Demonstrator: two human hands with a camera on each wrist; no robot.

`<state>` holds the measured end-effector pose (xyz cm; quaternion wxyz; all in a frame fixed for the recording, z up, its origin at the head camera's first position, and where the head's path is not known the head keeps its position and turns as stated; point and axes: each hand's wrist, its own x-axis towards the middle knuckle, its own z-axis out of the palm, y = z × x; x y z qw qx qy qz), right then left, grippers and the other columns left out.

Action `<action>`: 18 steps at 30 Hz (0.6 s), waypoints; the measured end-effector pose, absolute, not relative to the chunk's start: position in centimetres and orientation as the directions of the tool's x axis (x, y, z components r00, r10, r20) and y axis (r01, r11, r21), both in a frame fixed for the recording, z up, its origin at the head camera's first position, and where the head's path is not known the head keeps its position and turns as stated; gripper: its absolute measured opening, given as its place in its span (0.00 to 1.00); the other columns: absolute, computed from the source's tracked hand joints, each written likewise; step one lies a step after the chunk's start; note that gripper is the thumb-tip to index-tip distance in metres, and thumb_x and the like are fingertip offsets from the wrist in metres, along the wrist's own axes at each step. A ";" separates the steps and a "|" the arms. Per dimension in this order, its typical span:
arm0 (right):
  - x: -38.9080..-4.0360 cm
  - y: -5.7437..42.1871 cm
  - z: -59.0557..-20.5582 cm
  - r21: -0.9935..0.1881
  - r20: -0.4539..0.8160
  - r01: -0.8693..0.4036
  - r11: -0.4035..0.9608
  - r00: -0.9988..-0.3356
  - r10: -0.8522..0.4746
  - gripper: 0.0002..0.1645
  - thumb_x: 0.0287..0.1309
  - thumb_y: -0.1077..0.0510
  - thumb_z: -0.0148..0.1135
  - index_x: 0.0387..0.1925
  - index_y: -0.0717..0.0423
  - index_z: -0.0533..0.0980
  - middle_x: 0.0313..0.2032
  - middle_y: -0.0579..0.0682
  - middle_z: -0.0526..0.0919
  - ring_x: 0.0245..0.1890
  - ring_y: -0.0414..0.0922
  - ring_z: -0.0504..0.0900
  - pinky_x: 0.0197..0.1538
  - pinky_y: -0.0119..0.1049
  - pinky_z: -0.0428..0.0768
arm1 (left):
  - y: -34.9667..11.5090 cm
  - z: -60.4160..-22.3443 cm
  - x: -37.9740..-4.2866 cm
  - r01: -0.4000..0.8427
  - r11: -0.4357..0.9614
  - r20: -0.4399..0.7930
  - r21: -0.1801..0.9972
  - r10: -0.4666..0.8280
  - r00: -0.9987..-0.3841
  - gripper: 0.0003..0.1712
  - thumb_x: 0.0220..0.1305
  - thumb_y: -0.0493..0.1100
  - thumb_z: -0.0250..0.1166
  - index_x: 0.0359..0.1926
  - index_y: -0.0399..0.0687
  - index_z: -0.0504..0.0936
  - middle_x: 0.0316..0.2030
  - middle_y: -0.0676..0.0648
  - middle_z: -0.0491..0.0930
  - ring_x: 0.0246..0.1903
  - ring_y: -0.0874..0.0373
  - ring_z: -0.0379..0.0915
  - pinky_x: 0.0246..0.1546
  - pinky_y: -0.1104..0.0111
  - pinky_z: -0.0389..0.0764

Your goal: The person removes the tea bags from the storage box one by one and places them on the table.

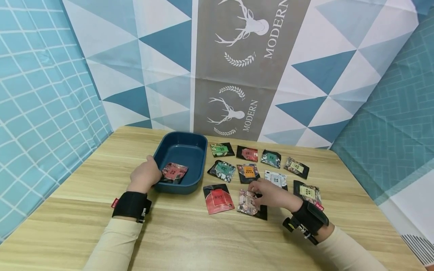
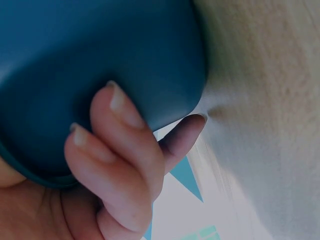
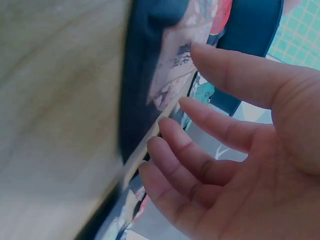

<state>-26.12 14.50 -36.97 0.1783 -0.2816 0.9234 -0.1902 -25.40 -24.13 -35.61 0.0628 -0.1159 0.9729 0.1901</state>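
My left hand (image 1: 145, 176) grips the left rim of a dark blue plastic basin (image 1: 180, 191). In the left wrist view its curled fingers (image 2: 122, 145) lie against the basin's outer wall. One packet with a dusty-red label (image 1: 173, 172) lies inside the basin. My right hand (image 1: 272, 194) hovers at a pink floral packet with a black end (image 1: 246, 202) in the front row. Its thumb and fingers (image 3: 220, 65) are spread apart, with the thumb over the packet's printed face and the other fingertips by its edge.
A red packet (image 1: 218, 198) lies between the basin and the pink floral one. Behind are several more packets in loose rows, among them an orange-label packet (image 1: 248, 172), a white one (image 1: 275, 178) and a yellow-label one (image 1: 307, 192). A patterned backdrop (image 1: 234, 82) borders the wooden table (image 1: 190, 241).
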 end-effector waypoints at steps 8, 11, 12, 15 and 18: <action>-26.5 12.8 -35.5 -0.408 -0.132 -0.549 0.729 -0.755 -0.642 0.20 0.57 0.65 0.59 0.52 0.61 0.72 0.49 0.58 0.75 0.52 0.55 0.73 0.52 0.43 0.72 | -24.1 -35.4 -25.4 -0.254 0.901 -0.161 0.353 -0.209 -0.965 0.39 0.64 0.41 0.49 0.67 0.22 0.44 0.47 0.22 0.73 0.36 0.39 0.77 0.33 0.52 0.76; -26.6 11.6 -34.6 -0.394 -0.085 -0.590 0.704 -0.740 -0.668 0.20 0.58 0.64 0.59 0.53 0.61 0.73 0.52 0.57 0.74 0.55 0.55 0.72 0.55 0.44 0.70 | -24.1 -35.3 -25.4 -0.252 0.901 -0.160 0.354 -0.208 -0.965 0.39 0.64 0.41 0.50 0.67 0.22 0.44 0.47 0.22 0.73 0.36 0.39 0.77 0.33 0.51 0.76; -26.6 11.0 -34.3 -0.400 -0.077 -0.596 0.696 -0.735 -0.674 0.20 0.58 0.63 0.59 0.53 0.61 0.73 0.53 0.57 0.74 0.55 0.54 0.72 0.56 0.44 0.70 | -24.1 -35.4 -25.4 -0.252 0.900 -0.160 0.355 -0.207 -0.965 0.39 0.64 0.41 0.49 0.67 0.22 0.44 0.47 0.22 0.73 0.36 0.39 0.77 0.33 0.51 0.76; -26.7 9.3 -33.4 -0.429 -0.072 -0.596 0.679 -0.726 -0.684 0.21 0.60 0.63 0.57 0.55 0.60 0.72 0.54 0.57 0.72 0.55 0.54 0.71 0.56 0.43 0.70 | -24.2 -35.4 -25.4 -0.246 0.902 -0.162 0.356 -0.200 -0.966 0.39 0.65 0.41 0.49 0.67 0.21 0.43 0.47 0.22 0.73 0.35 0.39 0.77 0.32 0.52 0.76; -26.7 7.5 -32.5 -0.447 -0.066 -0.595 0.668 -0.723 -0.688 0.21 0.61 0.60 0.57 0.55 0.59 0.72 0.54 0.56 0.73 0.54 0.52 0.72 0.55 0.41 0.71 | -24.1 -35.5 -25.4 -0.243 0.902 -0.163 0.357 -0.196 -0.967 0.39 0.65 0.40 0.49 0.66 0.20 0.43 0.47 0.22 0.73 0.35 0.39 0.77 0.32 0.52 0.76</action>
